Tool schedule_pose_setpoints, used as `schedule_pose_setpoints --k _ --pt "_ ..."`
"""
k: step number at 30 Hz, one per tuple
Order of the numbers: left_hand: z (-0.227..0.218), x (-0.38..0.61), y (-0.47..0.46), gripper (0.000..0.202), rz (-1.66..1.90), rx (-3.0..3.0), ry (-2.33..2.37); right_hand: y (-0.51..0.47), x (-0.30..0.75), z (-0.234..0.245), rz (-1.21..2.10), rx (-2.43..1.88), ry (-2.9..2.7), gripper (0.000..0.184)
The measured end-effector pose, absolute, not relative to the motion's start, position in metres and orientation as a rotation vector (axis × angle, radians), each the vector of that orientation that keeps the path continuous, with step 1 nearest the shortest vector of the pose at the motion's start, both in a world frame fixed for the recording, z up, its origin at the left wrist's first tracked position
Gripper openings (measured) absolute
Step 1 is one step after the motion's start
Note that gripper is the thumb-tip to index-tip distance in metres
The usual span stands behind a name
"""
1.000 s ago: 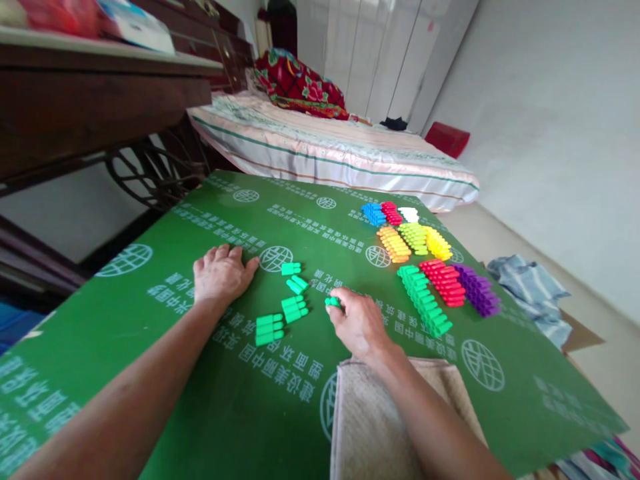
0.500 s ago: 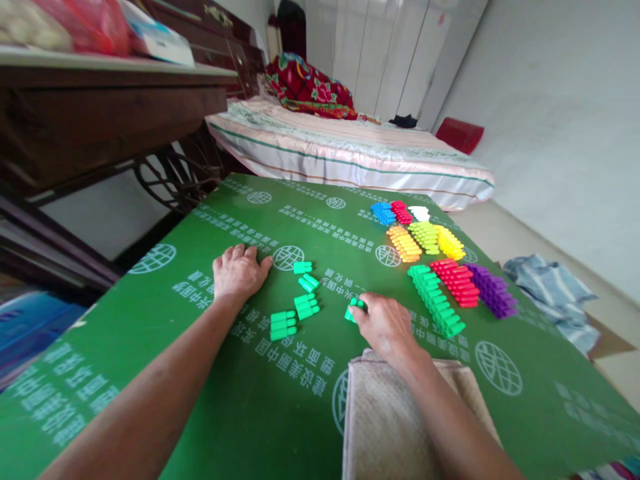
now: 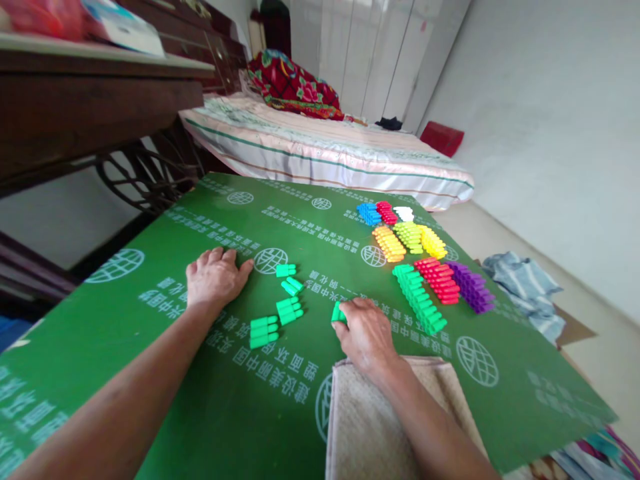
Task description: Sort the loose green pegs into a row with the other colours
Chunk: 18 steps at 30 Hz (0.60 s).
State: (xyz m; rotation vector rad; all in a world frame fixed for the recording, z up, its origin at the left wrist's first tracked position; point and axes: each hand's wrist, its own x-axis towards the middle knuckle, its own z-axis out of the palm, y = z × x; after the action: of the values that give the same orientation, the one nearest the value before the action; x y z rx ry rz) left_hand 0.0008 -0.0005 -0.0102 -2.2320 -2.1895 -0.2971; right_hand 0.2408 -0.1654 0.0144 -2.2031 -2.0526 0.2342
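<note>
My right hand (image 3: 367, 330) is curled around a small green plastic piece (image 3: 337, 313) on the green board (image 3: 200, 413), its wrist over a beige towel (image 3: 380, 427). My left hand (image 3: 216, 277) lies flat on the board with fingers stretched out, holding nothing. Between the hands lie loose green pieces: a single piece (image 3: 285, 270), a pair (image 3: 292, 286), a cluster (image 3: 289, 310) and another cluster (image 3: 263, 331). To the right of my right hand runs a long row of green pieces (image 3: 419, 299).
Sorted rows sit at the board's right: red (image 3: 440, 280), purple (image 3: 470, 287), orange (image 3: 389, 243), lime (image 3: 410, 236), yellow (image 3: 433, 241), blue (image 3: 369, 213), white (image 3: 403, 213). A bed (image 3: 325, 150) stands behind, a dark wooden table (image 3: 90, 100) at left, cloth (image 3: 525, 287) on the floor at right.
My right hand has drawn back a little toward me with the green piece still in its fingers. The left hand has stayed flat in place. The camera view shifted slightly.
</note>
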Motion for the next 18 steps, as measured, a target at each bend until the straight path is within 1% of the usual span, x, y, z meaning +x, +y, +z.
schedule_pose_setpoints --k 9,15,18 --pt "-0.006 0.003 -0.002 0.065 -0.269 -2.237 -2.197 -0.159 0.259 0.005 0.416 -1.946 -2.113 0.014" --pt "-0.006 0.002 -0.001 0.064 -0.256 -2.236 -2.181 -0.16 0.257 0.007 0.368 -1.938 -2.063 0.006" --pt "-0.005 0.003 -0.002 0.064 -0.255 -2.241 -2.181 -0.165 0.268 0.011 0.316 -1.946 -1.953 0.009"
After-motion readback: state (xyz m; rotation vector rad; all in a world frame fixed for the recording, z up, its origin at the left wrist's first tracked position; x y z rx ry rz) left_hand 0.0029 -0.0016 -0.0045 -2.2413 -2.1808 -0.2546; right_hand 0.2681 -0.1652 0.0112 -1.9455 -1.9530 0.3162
